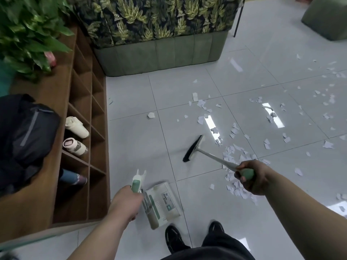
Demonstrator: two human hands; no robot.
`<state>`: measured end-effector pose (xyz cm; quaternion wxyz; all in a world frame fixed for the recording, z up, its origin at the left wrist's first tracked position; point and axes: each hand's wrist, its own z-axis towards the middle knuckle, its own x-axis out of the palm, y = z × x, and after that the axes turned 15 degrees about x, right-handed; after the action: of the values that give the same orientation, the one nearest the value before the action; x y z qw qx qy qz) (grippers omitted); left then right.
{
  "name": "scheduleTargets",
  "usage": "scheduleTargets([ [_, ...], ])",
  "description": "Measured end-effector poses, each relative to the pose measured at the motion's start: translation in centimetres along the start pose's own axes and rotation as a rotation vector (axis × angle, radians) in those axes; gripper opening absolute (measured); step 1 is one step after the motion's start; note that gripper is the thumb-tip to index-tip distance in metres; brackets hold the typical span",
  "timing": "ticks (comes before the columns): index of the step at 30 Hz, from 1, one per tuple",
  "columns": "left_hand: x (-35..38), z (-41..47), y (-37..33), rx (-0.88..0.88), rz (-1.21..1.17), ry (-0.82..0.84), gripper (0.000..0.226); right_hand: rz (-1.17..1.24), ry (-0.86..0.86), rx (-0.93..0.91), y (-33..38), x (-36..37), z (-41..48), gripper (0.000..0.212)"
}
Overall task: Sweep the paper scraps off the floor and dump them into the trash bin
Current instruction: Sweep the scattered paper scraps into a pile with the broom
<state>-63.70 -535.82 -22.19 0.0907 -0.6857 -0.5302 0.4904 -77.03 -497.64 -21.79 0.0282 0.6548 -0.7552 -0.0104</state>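
At the lower centre of the frame the left hand (125, 200), its arm stretched forward and down, is clenched round the green-and-white handle of the dustpan (163, 205), whose pan sits low just ahead of the person's 2 black shoes (174, 239). At the lower right the right hand (253, 177) grasps the green grip of the broom (193, 149). The broom's black bristle head is down at the floor (140, 143), just left of the paper scraps (234, 152) scattered across the centre and right.
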Motion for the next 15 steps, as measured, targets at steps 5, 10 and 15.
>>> scheduleTargets([
  [5, -1.1, 1.6, -1.3, 0.034, 0.006, -0.015, 0.014, 0.014, -0.091, -0.040, 0.8, -1.0, -1.4, 0.035],
  [10, -1.8, 4.0, -3.0, 0.033, 0.043, -0.041, 0.014, -0.079, -0.021, -0.133, 2.0, 1.5, -2.9, 0.020],
  [15, -1.9, 6.8, -5.4, 0.023, 0.067, -0.073, 0.012, -0.097, 0.105, -0.151, 5.4, 3.5, -2.1, 0.024],
])
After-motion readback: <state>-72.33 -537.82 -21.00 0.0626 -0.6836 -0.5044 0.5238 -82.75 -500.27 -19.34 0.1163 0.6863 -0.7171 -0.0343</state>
